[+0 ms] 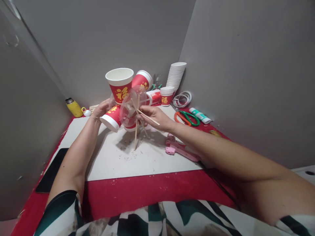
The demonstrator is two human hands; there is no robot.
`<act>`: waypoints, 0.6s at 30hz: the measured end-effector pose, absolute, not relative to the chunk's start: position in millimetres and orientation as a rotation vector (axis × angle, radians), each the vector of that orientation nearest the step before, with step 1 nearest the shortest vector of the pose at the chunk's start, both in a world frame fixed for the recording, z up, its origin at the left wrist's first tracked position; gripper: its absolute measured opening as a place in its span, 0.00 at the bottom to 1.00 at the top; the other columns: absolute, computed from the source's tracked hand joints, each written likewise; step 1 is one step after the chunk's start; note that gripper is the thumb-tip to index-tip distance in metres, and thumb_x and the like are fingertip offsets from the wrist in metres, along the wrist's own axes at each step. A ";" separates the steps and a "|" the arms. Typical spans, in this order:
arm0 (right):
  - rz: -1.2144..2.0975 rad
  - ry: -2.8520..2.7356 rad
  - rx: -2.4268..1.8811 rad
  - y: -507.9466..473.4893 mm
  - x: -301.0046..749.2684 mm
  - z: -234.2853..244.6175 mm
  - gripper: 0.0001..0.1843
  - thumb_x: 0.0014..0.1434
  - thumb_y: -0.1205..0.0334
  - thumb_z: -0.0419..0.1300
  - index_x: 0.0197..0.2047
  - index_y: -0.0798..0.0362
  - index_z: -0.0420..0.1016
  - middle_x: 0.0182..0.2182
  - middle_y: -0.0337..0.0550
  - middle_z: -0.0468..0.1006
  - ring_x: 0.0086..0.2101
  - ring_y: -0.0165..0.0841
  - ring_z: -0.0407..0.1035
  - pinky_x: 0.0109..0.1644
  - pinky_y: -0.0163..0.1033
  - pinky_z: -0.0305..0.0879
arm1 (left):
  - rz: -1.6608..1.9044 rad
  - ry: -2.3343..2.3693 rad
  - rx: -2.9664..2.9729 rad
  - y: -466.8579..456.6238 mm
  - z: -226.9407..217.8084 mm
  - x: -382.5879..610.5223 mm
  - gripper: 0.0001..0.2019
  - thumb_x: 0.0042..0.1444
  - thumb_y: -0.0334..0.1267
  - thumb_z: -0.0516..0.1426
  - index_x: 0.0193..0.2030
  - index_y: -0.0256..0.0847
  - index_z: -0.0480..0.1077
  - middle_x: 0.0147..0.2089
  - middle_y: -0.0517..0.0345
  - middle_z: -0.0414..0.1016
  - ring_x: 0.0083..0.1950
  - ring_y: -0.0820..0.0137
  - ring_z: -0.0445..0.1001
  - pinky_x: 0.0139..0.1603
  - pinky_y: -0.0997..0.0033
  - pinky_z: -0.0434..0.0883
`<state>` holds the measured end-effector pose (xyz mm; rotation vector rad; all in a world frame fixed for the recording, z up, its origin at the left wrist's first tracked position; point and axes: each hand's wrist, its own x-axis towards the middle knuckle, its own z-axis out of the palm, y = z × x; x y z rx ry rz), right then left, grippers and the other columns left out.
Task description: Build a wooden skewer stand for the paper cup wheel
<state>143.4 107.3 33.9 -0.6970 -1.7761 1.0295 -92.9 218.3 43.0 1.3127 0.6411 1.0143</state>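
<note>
Several red and white paper cups (121, 93) with gold characters are joined around a clear plastic disc (125, 108), with their mouths facing different ways. My left hand (102, 109) grips this paper cup wheel from its left side, the fingertips hidden behind it. My right hand (157, 117) is closed at the disc's right edge, its thumb and fingers pinching thin wooden sticks (136, 136). The sticks cross each other in front of the disc and fan outward. Whether they are fixed to the disc, I cannot tell. The whole wheel is held up above the white board (147, 164).
A pink hot glue gun (180, 150) lies on the board's right. Behind it are scissors (193, 118), a green and white tube (200, 115), coiled white tape (182, 99) and stacked paper cups (176, 77). At left are a yellow bottle (74, 107) and a black tablet-like slab (51, 172).
</note>
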 end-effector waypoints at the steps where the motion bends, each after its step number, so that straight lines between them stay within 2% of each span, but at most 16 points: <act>1: 1.034 -1.775 -0.692 107.2 143.2 34.2 0.24 0.54 0.40 0.63 0.31 0.53 0.66 0.23 0.32 0.62 0.24 0.25 0.57 0.26 0.32 0.56 | 1.014 0.654 1.294 217.1 45.0 -97.0 0.15 0.50 0.37 0.60 0.44 0.33 0.74 0.43 0.49 0.79 0.46 0.57 0.78 0.53 0.53 0.72; 6: 1.048 -1.761 -0.654 107.3 142.4 33.8 0.23 0.55 0.42 0.63 0.32 0.55 0.67 0.25 0.33 0.62 0.24 0.24 0.57 0.26 0.31 0.56 | 1.098 0.853 1.304 201.9 52.1 -122.5 0.16 0.48 0.43 0.63 0.41 0.34 0.75 0.41 0.49 0.79 0.43 0.65 0.78 0.47 0.65 0.74; 9: 1.051 -1.764 -0.659 107.0 142.6 33.4 0.21 0.56 0.43 0.63 0.31 0.54 0.66 0.24 0.33 0.61 0.24 0.24 0.57 0.25 0.30 0.56 | 1.187 1.005 1.298 180.1 51.0 -140.9 0.14 0.46 0.40 0.65 0.38 0.34 0.75 0.36 0.53 0.78 0.36 0.72 0.76 0.36 0.75 0.72; 11: 1.039 -1.768 -0.667 106.3 143.2 33.5 0.20 0.57 0.45 0.62 0.31 0.54 0.66 0.25 0.33 0.62 0.25 0.25 0.58 0.26 0.30 0.58 | 1.205 1.095 1.278 159.4 46.4 -152.3 0.13 0.45 0.39 0.65 0.37 0.35 0.75 0.31 0.57 0.75 0.29 0.75 0.73 0.27 0.80 0.68; 14: 1.001 -1.785 -0.662 105.9 143.5 33.4 0.18 0.58 0.47 0.62 0.33 0.54 0.69 0.26 0.36 0.66 0.27 0.27 0.63 0.27 0.30 0.62 | 1.163 1.212 1.260 123.2 33.3 -162.9 0.12 0.45 0.39 0.66 0.34 0.34 0.74 0.29 0.56 0.74 0.27 0.76 0.72 0.21 0.82 0.62; 18: 1.007 -1.774 -0.692 108.8 141.9 30.5 0.18 0.58 0.47 0.61 0.38 0.55 0.73 0.31 0.41 0.73 0.29 0.29 0.68 0.23 0.30 0.65 | 1.080 1.304 1.264 81.3 11.0 -158.0 0.13 0.44 0.40 0.65 0.35 0.35 0.74 0.31 0.54 0.77 0.26 0.76 0.72 0.21 0.81 0.62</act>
